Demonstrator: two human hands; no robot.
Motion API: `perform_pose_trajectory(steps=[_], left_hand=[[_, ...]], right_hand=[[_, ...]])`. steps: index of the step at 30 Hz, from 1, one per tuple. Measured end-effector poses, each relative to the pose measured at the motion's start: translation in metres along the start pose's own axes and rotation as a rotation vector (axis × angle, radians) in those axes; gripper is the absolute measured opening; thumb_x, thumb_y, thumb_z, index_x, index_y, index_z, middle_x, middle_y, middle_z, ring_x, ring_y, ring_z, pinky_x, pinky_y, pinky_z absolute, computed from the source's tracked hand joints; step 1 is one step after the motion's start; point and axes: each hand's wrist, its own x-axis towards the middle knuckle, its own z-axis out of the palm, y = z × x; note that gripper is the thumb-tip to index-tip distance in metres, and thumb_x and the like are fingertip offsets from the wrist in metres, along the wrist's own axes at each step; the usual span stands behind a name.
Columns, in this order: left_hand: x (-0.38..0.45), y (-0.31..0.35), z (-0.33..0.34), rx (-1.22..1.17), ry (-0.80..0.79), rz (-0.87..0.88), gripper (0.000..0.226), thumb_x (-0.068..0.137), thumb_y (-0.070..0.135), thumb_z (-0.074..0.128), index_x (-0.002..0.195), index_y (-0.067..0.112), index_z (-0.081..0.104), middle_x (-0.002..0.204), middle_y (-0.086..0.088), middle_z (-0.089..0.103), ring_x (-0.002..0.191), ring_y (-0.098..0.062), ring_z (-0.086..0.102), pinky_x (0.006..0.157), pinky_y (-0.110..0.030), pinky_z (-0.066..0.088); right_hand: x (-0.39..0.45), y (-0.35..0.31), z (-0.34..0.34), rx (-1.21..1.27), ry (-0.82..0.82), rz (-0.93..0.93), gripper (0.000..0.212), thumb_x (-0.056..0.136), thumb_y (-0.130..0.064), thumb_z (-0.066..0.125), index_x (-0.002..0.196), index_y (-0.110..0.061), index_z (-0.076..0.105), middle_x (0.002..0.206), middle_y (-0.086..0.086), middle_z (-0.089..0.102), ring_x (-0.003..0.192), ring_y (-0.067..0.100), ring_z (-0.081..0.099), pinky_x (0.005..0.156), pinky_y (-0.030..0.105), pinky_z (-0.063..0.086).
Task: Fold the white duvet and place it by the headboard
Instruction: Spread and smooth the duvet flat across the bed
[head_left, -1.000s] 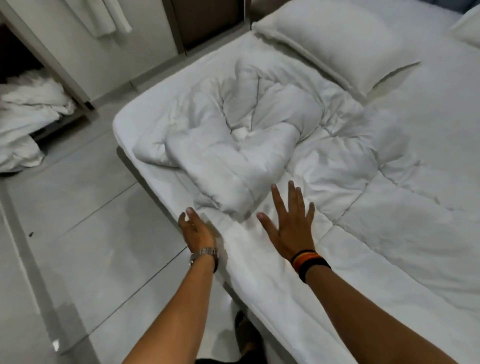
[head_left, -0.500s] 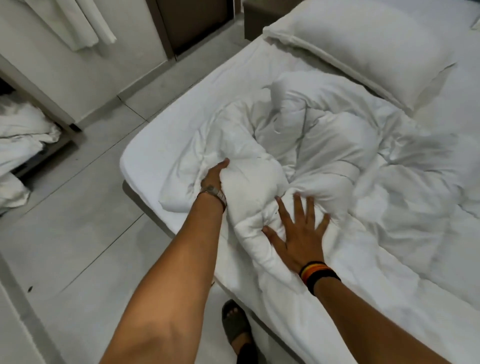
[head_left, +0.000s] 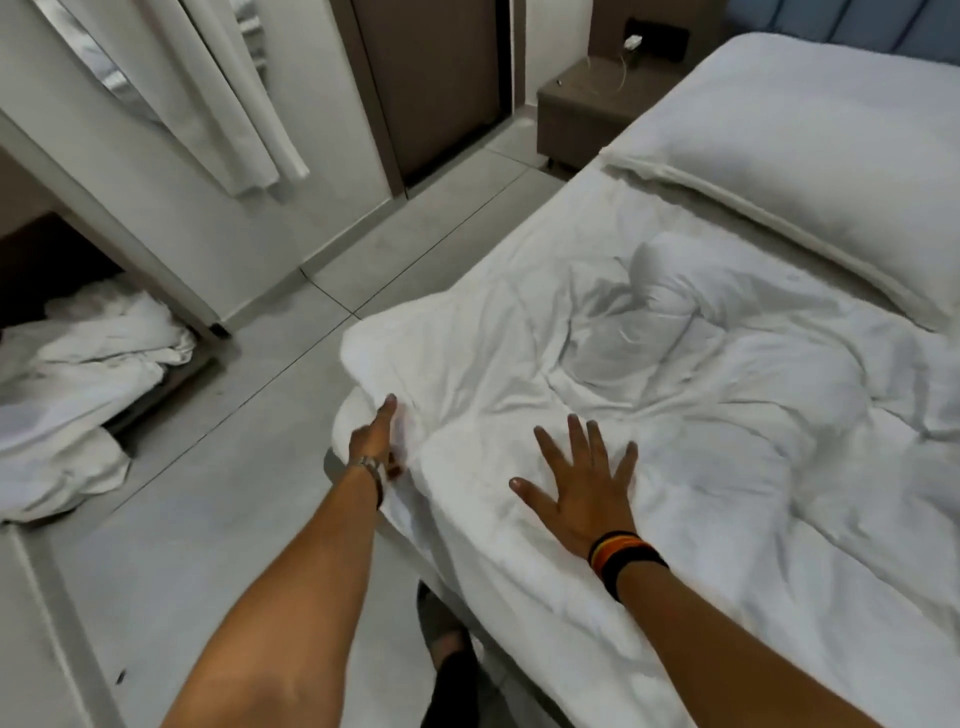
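The white duvet (head_left: 649, 395) lies rumpled across the bed (head_left: 587, 228), bunched below the pillow (head_left: 810, 176) and reaching the near side edge. The right hand (head_left: 582, 488) presses flat and open on it; the left hand (head_left: 375, 441) pinches the duvet's edge at the bed's near side. To fold cleanly, I would smooth the bunch flat and line up the edges first.

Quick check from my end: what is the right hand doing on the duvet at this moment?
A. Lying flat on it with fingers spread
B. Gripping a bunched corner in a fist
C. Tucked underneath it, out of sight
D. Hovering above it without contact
A: the right hand lies palm down with fingers splayed on the white duvet, near the bed's edge, while the left hand is at the duvet's edge fold.
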Motion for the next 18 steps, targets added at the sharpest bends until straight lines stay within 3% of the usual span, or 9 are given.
perform_pose_trajectory(steps=[3,6,10,13,16,18], left_hand=[[0.071,0.028,0.002,-0.079,0.075,-0.021,0.115,0.071,0.081,0.073,0.159,0.015,0.04,0.153,-0.009,0.054,0.133,-0.036,0.057,0.114,-0.052,0.045],[0.156,0.079,0.008,-0.157,0.043,-0.007,0.115,0.06,0.078,0.083,0.151,0.015,0.051,0.143,-0.005,0.063,0.121,-0.028,0.066,0.104,-0.043,0.053],[0.218,0.137,0.019,-0.184,-0.137,-0.077,0.08,0.067,0.048,0.095,0.133,0.013,0.065,0.121,-0.008,0.075,0.102,-0.027,0.075,0.095,-0.042,0.061],[0.231,0.167,0.017,-0.188,-0.107,0.096,0.037,0.073,0.014,0.093,0.105,0.014,0.074,0.104,-0.01,0.081,0.075,-0.019,0.078,0.068,-0.032,0.064],[0.245,0.203,-0.02,-0.304,-0.039,0.286,0.03,0.076,0.006,0.09,0.103,0.011,0.079,0.101,-0.006,0.082,0.082,-0.018,0.078,0.074,-0.035,0.065],[0.256,0.207,-0.061,-0.306,0.043,0.298,0.039,0.082,0.004,0.086,0.119,0.005,0.075,0.117,-0.012,0.078,0.095,-0.023,0.075,0.089,-0.043,0.063]], right_hand=[[0.076,-0.039,0.01,0.039,0.03,0.023,0.091,0.085,-0.092,0.002,0.165,-0.049,-0.008,0.175,0.001,-0.02,0.161,0.027,-0.019,0.119,0.071,-0.015],[0.152,-0.078,0.037,0.071,-0.009,0.1,0.091,0.084,-0.095,0.011,0.161,-0.054,-0.014,0.173,0.001,-0.027,0.161,0.032,-0.018,0.119,0.074,-0.009],[0.192,-0.103,0.053,0.055,-0.045,0.221,0.093,0.082,-0.098,0.013,0.159,-0.056,-0.019,0.172,0.006,-0.029,0.159,0.042,-0.018,0.118,0.077,-0.001],[0.218,-0.134,0.05,0.138,0.028,0.222,0.094,0.081,-0.098,0.015,0.16,-0.056,-0.017,0.174,0.007,-0.023,0.16,0.042,-0.013,0.12,0.076,0.002],[0.251,-0.173,0.047,0.251,0.103,0.137,0.09,0.084,-0.097,0.018,0.16,-0.058,-0.01,0.177,0.001,-0.013,0.162,0.034,-0.007,0.121,0.072,0.0],[0.262,-0.196,0.051,0.195,-0.028,0.101,0.089,0.085,-0.096,0.014,0.161,-0.057,-0.011,0.176,-0.005,-0.015,0.162,0.028,-0.012,0.122,0.072,-0.003]])
